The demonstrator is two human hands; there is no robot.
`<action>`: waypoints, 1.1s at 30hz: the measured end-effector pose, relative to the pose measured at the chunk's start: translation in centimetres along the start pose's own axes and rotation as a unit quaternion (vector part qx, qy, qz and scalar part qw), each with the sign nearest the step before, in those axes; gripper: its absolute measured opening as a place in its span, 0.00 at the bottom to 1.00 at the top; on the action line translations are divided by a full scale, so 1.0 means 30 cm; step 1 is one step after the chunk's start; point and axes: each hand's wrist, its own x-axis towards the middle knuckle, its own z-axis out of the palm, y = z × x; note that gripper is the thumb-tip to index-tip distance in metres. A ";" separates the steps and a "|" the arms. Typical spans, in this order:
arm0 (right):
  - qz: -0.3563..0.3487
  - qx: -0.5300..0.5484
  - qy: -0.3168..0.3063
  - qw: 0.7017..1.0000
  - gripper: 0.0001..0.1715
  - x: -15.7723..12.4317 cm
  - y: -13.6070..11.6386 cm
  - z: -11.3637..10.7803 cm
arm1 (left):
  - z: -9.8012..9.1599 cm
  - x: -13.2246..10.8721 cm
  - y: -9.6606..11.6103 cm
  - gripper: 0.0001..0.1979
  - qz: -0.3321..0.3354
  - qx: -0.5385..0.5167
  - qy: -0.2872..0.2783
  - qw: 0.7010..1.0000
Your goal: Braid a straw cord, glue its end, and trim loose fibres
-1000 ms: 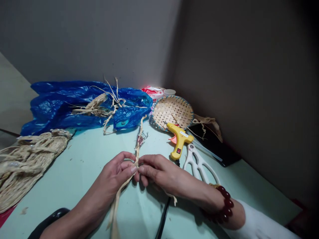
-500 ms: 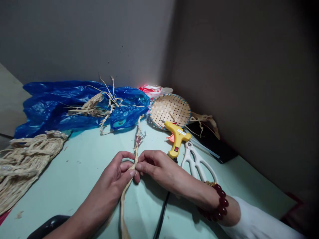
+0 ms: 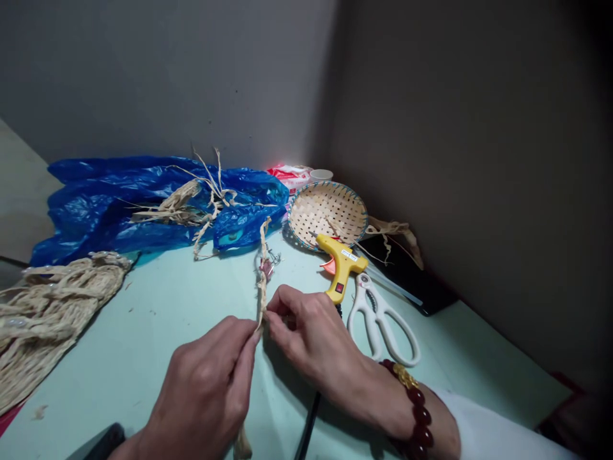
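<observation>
A pale, twisted strand of dried plant fibre (image 3: 263, 281) runs from the middle of the table toward me. My left hand (image 3: 211, 377) is closed on it, pinching between thumb and forefinger, and its lower end hangs out below that hand. Just above, my right hand (image 3: 311, 338) pinches the same strand with thumb and fingertips. Beside the strand's upper part lies a small tangle of thin dark wires with a reddish piece (image 3: 269, 267). To the right of my right hand are a yellow glue gun (image 3: 341, 268) and white-handled scissors (image 3: 380, 319).
At the left lies a woven fibre piece (image 3: 57, 306). A blue plastic bag (image 3: 105, 191) with loose fibre (image 3: 179, 201) on it spreads along the back. Behind the glue gun stands a shallow woven basket (image 3: 328, 214), near a red-and-white packet (image 3: 291, 176) and a black flat object (image 3: 407, 275).
My left hand has turned over, knuckles up, and moved lower on the strand. My right hand has stayed close to the same spot. The strand's upper end has shifted slightly left.
</observation>
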 end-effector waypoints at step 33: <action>0.033 -0.098 -0.059 0.993 0.13 -0.030 -0.037 -0.045 | 0.012 0.066 -0.041 0.16 -0.187 -0.128 -0.149 0.963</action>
